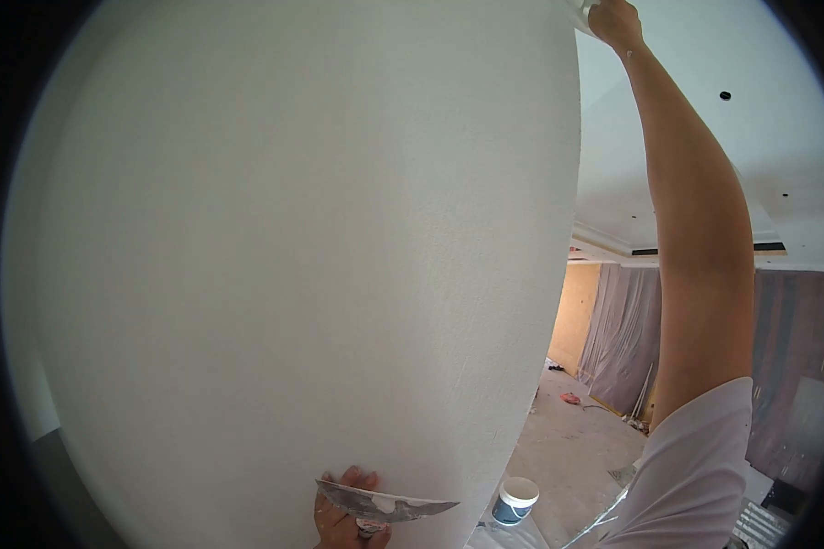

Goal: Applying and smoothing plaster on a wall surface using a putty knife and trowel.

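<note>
A white wall (pixel 293 256) fills most of the view, ending at a vertical edge right of centre. At the bottom centre, my left hand (pixel 339 522) grips a wide putty knife (pixel 394 503) with whitish smears on its blade, close to the wall. My right arm is raised high, and at the top my right hand (pixel 618 27) is closed on a pale tool (pixel 584 11) at the wall's edge. The frame cuts off much of that tool.
Beyond the edge are a white ceiling (pixel 723 55) with holes, plastic sheeting (pixel 623 329) over the far walls and a dusty floor (pixel 577 439) with scattered items. A white-and-blue bucket (pixel 513 512) stands below, right of the wall's edge.
</note>
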The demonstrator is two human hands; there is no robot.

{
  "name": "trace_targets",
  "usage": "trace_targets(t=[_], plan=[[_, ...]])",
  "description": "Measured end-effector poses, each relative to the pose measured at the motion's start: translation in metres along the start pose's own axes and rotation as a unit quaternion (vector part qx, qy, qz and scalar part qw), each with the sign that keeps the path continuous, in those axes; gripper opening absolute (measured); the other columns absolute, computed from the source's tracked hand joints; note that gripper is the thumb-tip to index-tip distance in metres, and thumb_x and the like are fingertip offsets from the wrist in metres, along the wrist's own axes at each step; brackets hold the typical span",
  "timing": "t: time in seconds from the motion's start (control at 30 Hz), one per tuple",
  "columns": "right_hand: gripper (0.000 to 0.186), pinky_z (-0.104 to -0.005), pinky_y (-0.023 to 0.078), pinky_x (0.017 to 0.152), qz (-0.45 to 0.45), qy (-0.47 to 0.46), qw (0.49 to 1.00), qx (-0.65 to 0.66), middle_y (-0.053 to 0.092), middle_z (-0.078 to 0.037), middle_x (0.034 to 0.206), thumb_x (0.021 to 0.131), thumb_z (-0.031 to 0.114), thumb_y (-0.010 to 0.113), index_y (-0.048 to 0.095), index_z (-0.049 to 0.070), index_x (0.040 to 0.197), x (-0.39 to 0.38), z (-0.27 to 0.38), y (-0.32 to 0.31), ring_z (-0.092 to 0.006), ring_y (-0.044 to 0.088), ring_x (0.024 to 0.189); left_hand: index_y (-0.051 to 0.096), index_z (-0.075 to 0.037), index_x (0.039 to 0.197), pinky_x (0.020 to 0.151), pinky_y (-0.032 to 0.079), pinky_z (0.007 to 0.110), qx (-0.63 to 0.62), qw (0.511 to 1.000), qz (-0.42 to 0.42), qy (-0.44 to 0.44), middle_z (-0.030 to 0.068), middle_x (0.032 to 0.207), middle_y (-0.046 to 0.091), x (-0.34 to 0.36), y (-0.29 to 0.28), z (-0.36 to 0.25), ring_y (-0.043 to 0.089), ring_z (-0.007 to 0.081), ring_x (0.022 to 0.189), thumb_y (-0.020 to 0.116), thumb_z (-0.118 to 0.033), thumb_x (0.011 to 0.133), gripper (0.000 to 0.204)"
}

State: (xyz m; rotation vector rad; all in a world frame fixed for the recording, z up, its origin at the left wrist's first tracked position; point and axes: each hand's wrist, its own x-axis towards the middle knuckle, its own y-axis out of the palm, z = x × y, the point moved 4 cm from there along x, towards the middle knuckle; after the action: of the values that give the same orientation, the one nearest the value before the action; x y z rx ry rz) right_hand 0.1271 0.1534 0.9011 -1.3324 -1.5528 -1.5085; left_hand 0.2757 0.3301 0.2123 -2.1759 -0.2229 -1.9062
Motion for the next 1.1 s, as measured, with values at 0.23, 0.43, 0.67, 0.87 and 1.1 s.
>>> trace_targets(t=[0.23,0.43,0.67,0.87,1.1], plan=[[0.033,-0.0386,0.050,0.096,0.023,-0.016,1.000,0.003,0.062,-0.020,0.122,0.094,0.008,0.044,0.063,0.003,0.121,-0.044,0.011,-0.034,-0.0349,0.059,0.113,0.063,-0.007,0.120,0.094,0.045,0.048,-0.112,0.991,-0.002,-0.079,0.0134,0.115,0.067,-0.006,0.004,0.010,0.061,0.0320,0.111,0.050,-0.045,0.094,0.047],[0.037,-0.0425,0.050,0.089,0.012,-0.112,0.984,-0.136,0.067,-0.017,0.110,0.092,0.021,0.053,0.060,0.008,0.126,-0.093,-0.006,-0.095,-0.0377,0.064,0.097,0.069,0.000,0.105,0.110,0.029,0.053,-0.033,0.999,-0.013,0.000,0.0186,0.120,0.064,-0.001,-0.002,-0.004,0.052,0.0387,0.125,0.059,-0.034,0.083,0.042],[0.040,-0.0327,0.052,0.075,-0.024,0.075,0.972,0.219,0.069,-0.013,0.108,0.095,0.020,0.052,0.056,0.000,0.129,-0.201,-0.049,-0.174,-0.0222,0.067,0.092,0.069,-0.003,0.094,0.096,0.042,0.048,-0.082,0.995,-0.041,-0.026,0.0186,0.111,0.065,-0.006,-0.012,-0.014,0.055,0.0372,0.116,0.064,-0.027,0.078,0.029],[0.041,-0.0284,0.056,0.084,0.057,0.293,0.657,0.692,0.064,-0.011,0.116,0.099,0.018,0.056,0.048,-0.002,0.134,-0.350,-0.080,-0.174,-0.0159,0.065,0.100,0.060,-0.002,0.088,0.069,0.049,0.035,-0.194,0.967,0.047,-0.159,0.0110,0.080,0.062,0.024,-0.026,-0.079,0.060,0.0222,0.075,0.063,-0.023,0.087,0.021],[0.036,-0.0325,0.058,0.084,0.118,0.349,0.461,0.807,0.064,-0.013,0.116,0.099,0.019,0.053,0.050,0.002,0.130,-0.459,-0.037,-0.187,-0.0221,0.066,0.101,0.052,-0.004,0.094,0.049,0.042,0.024,-0.461,0.805,0.275,-0.252,0.0036,0.068,0.056,0.070,0.026,-0.133,0.051,0.0088,0.052,0.050,-0.027,0.101,0.024]])
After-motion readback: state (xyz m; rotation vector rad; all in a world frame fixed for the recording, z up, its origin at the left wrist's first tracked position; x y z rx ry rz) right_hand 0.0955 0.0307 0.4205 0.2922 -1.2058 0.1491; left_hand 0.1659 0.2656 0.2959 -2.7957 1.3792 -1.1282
